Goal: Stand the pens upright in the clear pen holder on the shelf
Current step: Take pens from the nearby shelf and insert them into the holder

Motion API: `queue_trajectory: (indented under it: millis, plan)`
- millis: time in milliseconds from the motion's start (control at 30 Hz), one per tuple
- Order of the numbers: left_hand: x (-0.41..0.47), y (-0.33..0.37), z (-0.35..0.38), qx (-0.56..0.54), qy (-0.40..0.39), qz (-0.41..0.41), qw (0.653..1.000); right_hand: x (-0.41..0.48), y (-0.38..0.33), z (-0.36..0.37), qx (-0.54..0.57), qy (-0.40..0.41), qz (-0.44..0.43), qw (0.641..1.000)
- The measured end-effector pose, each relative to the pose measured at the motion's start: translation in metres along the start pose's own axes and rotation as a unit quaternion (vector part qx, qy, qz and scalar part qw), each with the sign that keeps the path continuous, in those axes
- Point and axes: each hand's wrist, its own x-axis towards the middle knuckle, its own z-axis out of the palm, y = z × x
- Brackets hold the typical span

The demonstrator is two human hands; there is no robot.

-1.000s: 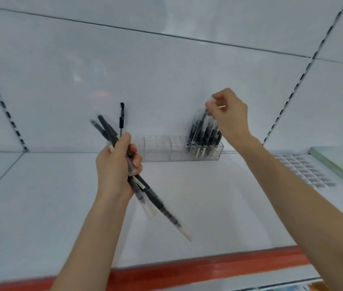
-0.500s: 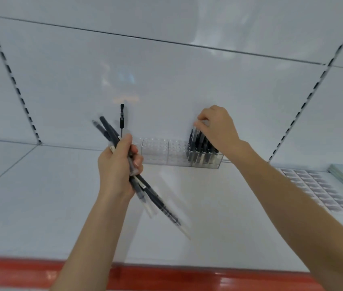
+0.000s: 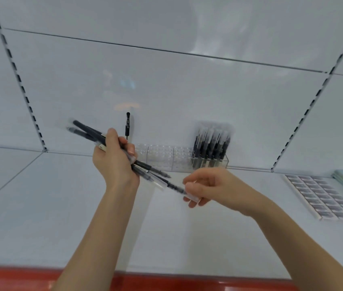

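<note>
I see the bundle of black pens (image 3: 86, 131) slanting through the left hand (image 3: 114, 162), fingers (image 3: 129, 146) curled round it, held as stock, I judge, for feeding one at a time. On the shelf (image 3: 40, 206) behind, the clear pen holder (image 3: 162, 158) has a lone pen (image 3: 127, 124) upright at its left end and a dense cluster (image 3: 210, 143) at its right. The right hand (image 3: 212, 185) pinches a single pen (image 3: 174, 186) by its clear lower end.

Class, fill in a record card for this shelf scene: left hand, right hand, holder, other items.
Left hand: grips a tilted bundle of black pens.
Right hand: pinches the lower end of one black pen in that bundle.
Holder: clear plastic pen holder; upright black pens fill its right end, a lone black pen stands near its left.
Other: flat gridded tray, far right.
</note>
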Motion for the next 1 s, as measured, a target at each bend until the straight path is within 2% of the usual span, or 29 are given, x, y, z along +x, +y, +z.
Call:
queue_trajectory:
  millis: [233, 300, 400, 500, 600, 800, 867, 1000]
  plan:
    - [0.008, -0.001, -0.004, 0.032, 0.0, 0.016, 0.999, 0.008, 0.006, -0.005, 0.103, 0.103, -0.013, 0.989]
    - [0.011, -0.001, -0.008, 0.057, -0.008, 0.007, 0.998, 0.014, 0.006, -0.013, 0.167, 0.159, -0.02, 0.973]
    - [0.014, -0.005, -0.012, 0.105, -0.041, -0.031, 0.993, 0.029, 0.003, -0.031, 0.243, 0.277, -0.053, 0.928]
    - [0.012, -0.01, -0.016, 0.143, -0.082, -0.07, 0.984, 0.049, -0.003, -0.05, 0.141, 0.384, -0.097, 0.908]
    - [0.012, -0.011, -0.018, 0.154, -0.108, -0.088, 0.978, 0.07, -0.012, -0.063, 0.033, 0.427, -0.145, 0.892]
    - [0.014, -0.009, -0.02, 0.158, -0.128, -0.096, 0.974, 0.103, -0.026, -0.07, -0.247, 0.385, -0.193, 0.868]
    - [0.014, -0.008, -0.021, 0.158, -0.132, -0.096, 0.974, 0.112, -0.027, -0.071, -0.284, 0.361, -0.179, 0.87]
    - [0.012, -0.007, -0.02, 0.161, -0.133, -0.096, 0.973, 0.123, -0.025, -0.072, -0.285, 0.342, -0.147, 0.883]
